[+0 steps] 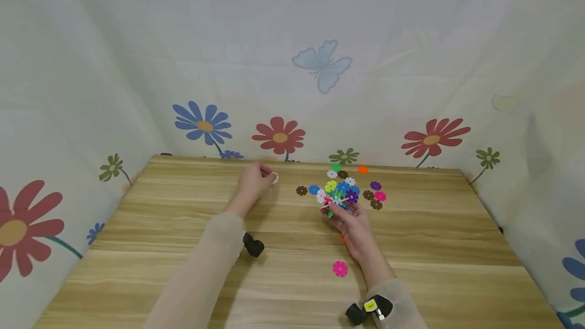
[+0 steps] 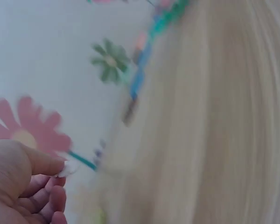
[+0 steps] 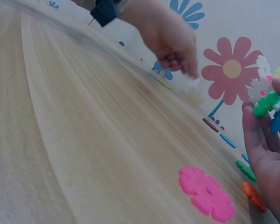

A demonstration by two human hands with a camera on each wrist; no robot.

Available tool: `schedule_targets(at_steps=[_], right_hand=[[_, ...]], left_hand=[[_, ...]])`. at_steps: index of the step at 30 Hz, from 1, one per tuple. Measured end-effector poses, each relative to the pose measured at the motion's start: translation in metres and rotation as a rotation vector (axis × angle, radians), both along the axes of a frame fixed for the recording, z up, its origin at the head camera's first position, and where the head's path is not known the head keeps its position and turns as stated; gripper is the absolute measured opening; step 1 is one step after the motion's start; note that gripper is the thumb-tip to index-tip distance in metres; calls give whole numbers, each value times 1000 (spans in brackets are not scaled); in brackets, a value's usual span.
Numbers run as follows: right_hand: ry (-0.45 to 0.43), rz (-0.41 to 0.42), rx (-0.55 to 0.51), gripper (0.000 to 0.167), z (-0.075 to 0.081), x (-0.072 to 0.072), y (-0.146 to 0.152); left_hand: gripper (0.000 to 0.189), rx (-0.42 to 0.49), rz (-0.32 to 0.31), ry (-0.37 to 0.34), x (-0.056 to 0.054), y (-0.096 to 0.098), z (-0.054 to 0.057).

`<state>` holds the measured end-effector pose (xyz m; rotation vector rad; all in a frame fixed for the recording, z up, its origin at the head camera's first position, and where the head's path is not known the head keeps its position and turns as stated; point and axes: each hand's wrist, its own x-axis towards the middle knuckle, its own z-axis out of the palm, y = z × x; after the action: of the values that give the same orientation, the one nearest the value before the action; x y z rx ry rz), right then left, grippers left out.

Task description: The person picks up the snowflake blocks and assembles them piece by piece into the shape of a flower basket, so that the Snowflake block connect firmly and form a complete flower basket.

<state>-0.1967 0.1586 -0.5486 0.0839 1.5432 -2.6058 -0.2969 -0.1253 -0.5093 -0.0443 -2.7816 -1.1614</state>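
Observation:
My left hand (image 1: pixel 253 185) is over the left-middle of the table, pinching a small white flower-shaped disc (image 1: pixel 275 178) between thumb and fingertips. In the left wrist view the white disc (image 2: pixel 69 168) is blurred and mostly covered by the thumb. My right hand (image 1: pixel 355 227) grips a cluster of interlocked flower discs (image 1: pixel 337 201), with the thumb on top. Green, blue and white discs (image 3: pixel 268 103) of that cluster show in the right wrist view, partly hidden by the fingers. The two hands are well apart.
Loose flower discs in several colours lie beyond and around the right hand, among them a brown disc (image 1: pixel 301 191) and an orange disc (image 1: pixel 363 170). A pink disc (image 1: pixel 340 268) lies nearer the front. The wooden table (image 1: pixel 183 217) meets a flower-printed cloth (image 1: pixel 247 65) behind.

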Motion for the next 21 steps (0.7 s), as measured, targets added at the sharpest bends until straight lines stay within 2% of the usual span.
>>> schedule_targets(at_steps=[3,5,8,11,14,17,21], right_hand=[[8,8,5,35,0,1,-1],[16,11,7,30,0,1,-1],[24,19,8,23,0,1,-1],[24,29,9,22,-1,1,0],[13,40,14,24,-3,2,0],[8,49,26,26,-3,2,0],[35,63,45,37,-2,2,-2]], left_hand=[[20,121,-37,-7,24,13,21],[18,169,-60,1,41,22,33],[13,223,-111,9,63,35,43],[11,278,-154,-12,79,45,44],[12,324,-173,-60,89,53,40],[13,336,-193,-89,95,59,34],[15,339,-233,-82,98,66,26]])
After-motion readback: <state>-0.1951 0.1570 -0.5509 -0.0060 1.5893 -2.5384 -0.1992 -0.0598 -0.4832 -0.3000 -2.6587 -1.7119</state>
